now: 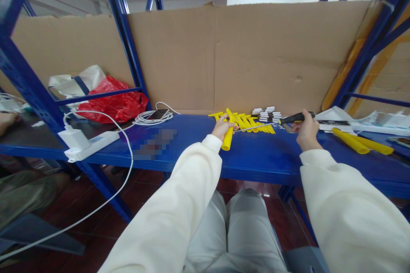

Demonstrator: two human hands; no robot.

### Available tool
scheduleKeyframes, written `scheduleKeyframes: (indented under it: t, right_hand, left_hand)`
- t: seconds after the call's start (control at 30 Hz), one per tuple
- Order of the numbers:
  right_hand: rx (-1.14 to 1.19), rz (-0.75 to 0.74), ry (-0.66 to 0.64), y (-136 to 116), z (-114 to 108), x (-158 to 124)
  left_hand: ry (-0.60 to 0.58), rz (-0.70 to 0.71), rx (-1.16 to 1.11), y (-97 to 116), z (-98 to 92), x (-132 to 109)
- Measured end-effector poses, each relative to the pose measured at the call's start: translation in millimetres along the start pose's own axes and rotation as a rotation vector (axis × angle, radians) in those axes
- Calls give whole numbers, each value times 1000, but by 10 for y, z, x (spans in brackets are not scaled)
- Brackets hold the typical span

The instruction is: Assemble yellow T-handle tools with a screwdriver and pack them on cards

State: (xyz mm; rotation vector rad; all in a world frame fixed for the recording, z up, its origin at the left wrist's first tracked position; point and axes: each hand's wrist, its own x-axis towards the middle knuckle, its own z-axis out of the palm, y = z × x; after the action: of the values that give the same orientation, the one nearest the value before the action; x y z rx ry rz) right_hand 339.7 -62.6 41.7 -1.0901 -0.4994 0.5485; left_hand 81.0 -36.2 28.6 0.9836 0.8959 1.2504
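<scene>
One smooth yellow tube [227, 140] gripped in left hand [220, 127], slim metal-shafted screwdriver [292, 118] gripped in right hand [308, 131]

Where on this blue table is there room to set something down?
Bare tabletop shows between the left hand and right hand, in front of the yellow pieces; another patch lies between the left hand and the coiled white cable. It's crowded behind the first patch, where white pieces also lie, and right of the right hand, around the yellow tubes.

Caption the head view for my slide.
Left hand holds a yellow tube, right hand a black-handled screwdriver, over a blue table.
</scene>
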Motion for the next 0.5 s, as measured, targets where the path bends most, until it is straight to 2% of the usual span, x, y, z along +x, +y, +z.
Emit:
scheduleKeyframes:
  t: [0.13,0.27,0.43,0.5]
  right_hand:
    - [108,33,175,-148,-29,-67]
    - [185,59,268,-233,-69,-101]
    - [257,85,248,-166,-94,-4]
    - [291,73,161,-105,-114,83]
  left_hand:
    - [10,-11,17,19,-2,-12]
    - [5,-17,37,22,-8,-23]
    - [-27,-24,81,8,-10,-33]
    - [-25,-34,100,3,-10,-35]
